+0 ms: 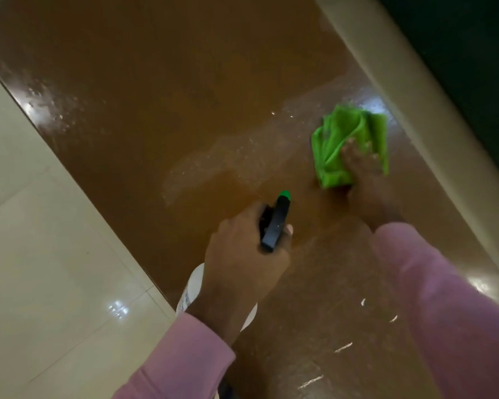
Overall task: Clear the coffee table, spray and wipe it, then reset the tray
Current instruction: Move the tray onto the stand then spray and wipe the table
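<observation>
The brown glossy coffee table (156, 96) fills the view, with wet spray streaks across its middle and droplets near its left edge. My left hand (239, 263) grips a white spray bottle (192, 292) by its dark trigger head with a green nozzle, held above the near part of the table. My right hand (363, 168) presses flat on a crumpled green cloth (340, 133) lying on the table close to its right edge. The image is blurred. No tray is in view.
Cream floor tiles (41, 254) lie to the left of the table and a pale strip of floor (409, 90) runs along its right side. A dark piece of furniture (473, 53) stands at the upper right. Pink sleeves cover both forearms.
</observation>
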`<action>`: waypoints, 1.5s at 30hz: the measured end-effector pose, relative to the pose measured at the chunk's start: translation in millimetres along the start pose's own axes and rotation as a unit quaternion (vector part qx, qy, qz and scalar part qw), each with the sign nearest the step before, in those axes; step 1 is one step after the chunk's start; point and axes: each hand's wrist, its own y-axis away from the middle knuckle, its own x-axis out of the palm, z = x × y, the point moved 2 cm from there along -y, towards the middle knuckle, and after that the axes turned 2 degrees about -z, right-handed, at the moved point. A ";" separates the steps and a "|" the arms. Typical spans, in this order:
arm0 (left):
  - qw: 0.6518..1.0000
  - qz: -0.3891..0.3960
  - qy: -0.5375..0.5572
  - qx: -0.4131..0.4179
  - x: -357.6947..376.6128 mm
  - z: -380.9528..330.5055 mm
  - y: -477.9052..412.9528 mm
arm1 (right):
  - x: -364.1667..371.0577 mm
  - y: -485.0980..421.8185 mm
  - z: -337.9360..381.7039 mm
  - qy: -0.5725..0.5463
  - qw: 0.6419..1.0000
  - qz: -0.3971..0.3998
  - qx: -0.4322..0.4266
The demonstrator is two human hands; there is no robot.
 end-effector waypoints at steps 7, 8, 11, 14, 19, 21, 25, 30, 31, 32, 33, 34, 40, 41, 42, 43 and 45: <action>0.996 -0.082 0.027 -0.032 -2.9 38.3 -5.0 | 34.3 3.6 56.1 0.021 0.996 0.005 -0.081; 0.995 -0.095 0.033 -0.025 -2.9 41.0 -5.2 | 48.8 20.2 66.1 0.047 0.983 0.025 -0.175; 0.993 -0.111 0.050 0.006 -3.1 50.8 -2.5 | 50.6 35.6 46.7 0.099 0.942 0.121 -0.297; 0.988 -0.134 0.071 0.011 -4.5 61.8 0.0 | 4.8 -12.3 3.6 0.097 0.980 0.078 -0.155; 0.982 -0.162 0.098 0.017 -5.3 68.1 6.8 | -33.6 -92.9 15.9 0.019 0.998 -0.018 0.058; 0.980 -0.166 0.112 0.018 -6.4 68.8 11.6 | -21.6 -100.0 42.6 0.022 0.998 -0.030 0.043; 0.974 -0.170 0.147 0.016 -9.8 70.8 19.3 | 37.9 -36.7 115.4 0.027 0.989 0.045 -0.139; 0.985 -0.131 0.111 0.022 -3.7 81.8 25.9 | 44.6 -2.6 99.0 0.112 0.921 0.145 -0.343; 0.987 -0.130 0.097 0.025 -2.6 82.8 25.9 | 26.0 -16.7 85.3 0.121 0.940 0.132 -0.290; 0.987 -0.131 0.083 0.029 -1.7 84.6 27.4 | 7.6 -31.0 73.2 0.117 0.962 0.097 -0.225; 0.987 -0.135 0.076 0.034 -1.1 84.6 28.9 | -9.9 -47.2 60.3 0.101 0.982 0.066 -0.146; 0.986 -0.139 0.077 0.041 -1.0 84.4 29.9 | -22.9 -61.9 53.9 0.080 0.994 0.025 -0.076; 0.986 -0.135 0.097 0.028 -1.4 87.8 35.5 | 36.2 -64.5 138.1 0.085 0.994 0.042 -0.052; 0.985 -0.137 0.102 0.025 -1.3 88.5 36.4 | 54.2 -47.8 160.7 0.078 0.988 0.066 -0.112; 0.984 -0.141 0.107 0.023 -3.4 90.1 38.4 | 72.6 -27.7 183.4 0.076 0.971 0.088 -0.211; 0.983 -0.145 0.111 0.018 -5.1 92.8 40.9 | 89.1 -4.3 198.9 0.087 0.933 0.123 -0.328; 0.982 -0.151 0.111 0.010 -8.9 100.0 45.8 | 98.1 23.5 200.3 0.105 0.861 0.149 -0.476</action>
